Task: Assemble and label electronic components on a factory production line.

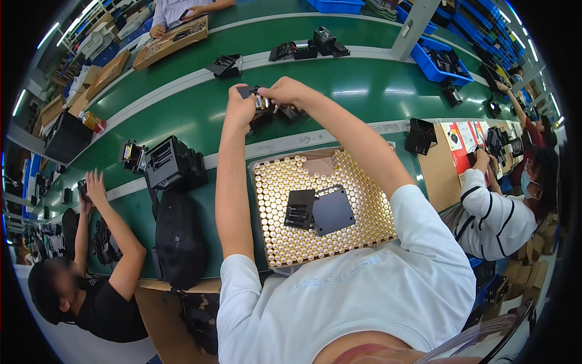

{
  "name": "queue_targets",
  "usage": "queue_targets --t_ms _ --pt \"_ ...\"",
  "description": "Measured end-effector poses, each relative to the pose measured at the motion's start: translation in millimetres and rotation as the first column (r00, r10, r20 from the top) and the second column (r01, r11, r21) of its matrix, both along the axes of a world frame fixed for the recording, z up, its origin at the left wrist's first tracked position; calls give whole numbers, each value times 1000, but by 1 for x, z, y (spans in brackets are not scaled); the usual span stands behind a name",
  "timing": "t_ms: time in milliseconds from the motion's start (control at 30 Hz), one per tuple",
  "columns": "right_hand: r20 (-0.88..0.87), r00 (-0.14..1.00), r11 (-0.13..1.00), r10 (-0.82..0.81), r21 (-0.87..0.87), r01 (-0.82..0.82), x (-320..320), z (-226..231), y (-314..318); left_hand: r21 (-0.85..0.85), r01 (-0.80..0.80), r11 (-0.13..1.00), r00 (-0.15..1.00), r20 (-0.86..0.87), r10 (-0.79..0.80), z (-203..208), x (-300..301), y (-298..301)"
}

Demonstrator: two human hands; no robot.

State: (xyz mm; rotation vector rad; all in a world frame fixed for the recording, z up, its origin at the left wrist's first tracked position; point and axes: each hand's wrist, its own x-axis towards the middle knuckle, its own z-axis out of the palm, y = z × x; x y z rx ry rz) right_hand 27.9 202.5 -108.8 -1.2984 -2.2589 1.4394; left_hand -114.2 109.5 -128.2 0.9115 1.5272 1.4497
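Observation:
Both arms reach forward over the green conveyor belt. My left hand is closed on the side of a black battery case. Gold-coloured batteries show in it, between my hands. My right hand is bent over its other side, with its fingertips pressed to the batteries or the case rim; which of these it grips is hard to see. Just below my arms stands a carton packed with upright batteries. On them lie a slotted black battery case and a flat dark panel.
Left of me are stacked black cases and a black bag. More black cases lie along the far rail. A blue bin stands beside a post. Co-workers sit on both sides, and another works across the belt.

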Motion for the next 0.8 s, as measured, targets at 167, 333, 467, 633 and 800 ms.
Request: queue_targets --t_ms 167,333,467,633,800 --pt "-60 997 997 -53 57 56 -3 -11 -10 -42 -33 999 987 -157 26 8 -2 -8" --pt "214 975 769 56 613 -179 3 -1 -42 -59 -157 986 859 -501 107 21 -8 -21" --pt "456 888 456 64 778 -432 17 -9 -54 -5 -262 965 578 -802 153 15 -17 -24" --pt "552 833 462 -13 743 -485 25 -3 -49 25 -321 947 490 -851 189 23 -12 -29" --pt "575 810 459 -111 753 -472 65 -3 -20 -67 -343 937 473 -874 110 27 -12 -30"
